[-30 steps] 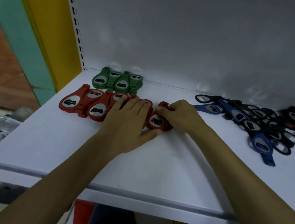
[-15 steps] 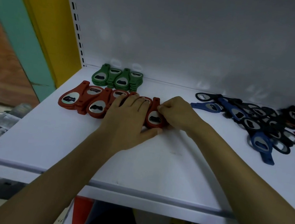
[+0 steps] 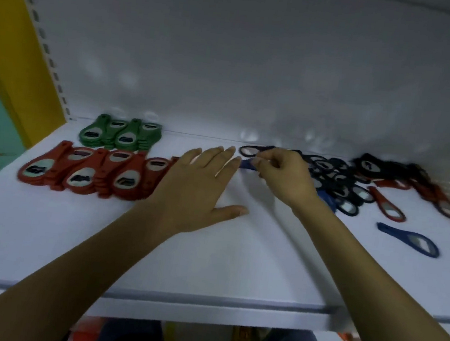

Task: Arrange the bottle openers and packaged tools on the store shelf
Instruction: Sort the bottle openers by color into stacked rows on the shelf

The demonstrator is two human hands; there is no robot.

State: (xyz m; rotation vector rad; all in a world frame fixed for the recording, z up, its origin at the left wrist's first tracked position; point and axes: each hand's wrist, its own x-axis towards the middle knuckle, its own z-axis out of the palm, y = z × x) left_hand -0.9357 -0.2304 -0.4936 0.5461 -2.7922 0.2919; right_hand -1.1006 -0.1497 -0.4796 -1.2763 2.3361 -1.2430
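Your right hand (image 3: 284, 177) is pinching a blue plastic bottle opener (image 3: 247, 164) off the dark pile (image 3: 337, 180), left hand (image 3: 196, 189) lying flat by the red plastic row (image 3: 92, 172); blue row next, probably.

The picture is dim and slightly bluish, with soft, even light. Pale, blurry reflections show on the white back panel (image 3: 257, 76) in the middle of the frame. A weak shadow lies on the shelf (image 3: 207, 266) under the right hand (image 3: 287, 177). Everything is soft from motion blur, most at the right edge. The wide lens bends the shelf front at the bottom.
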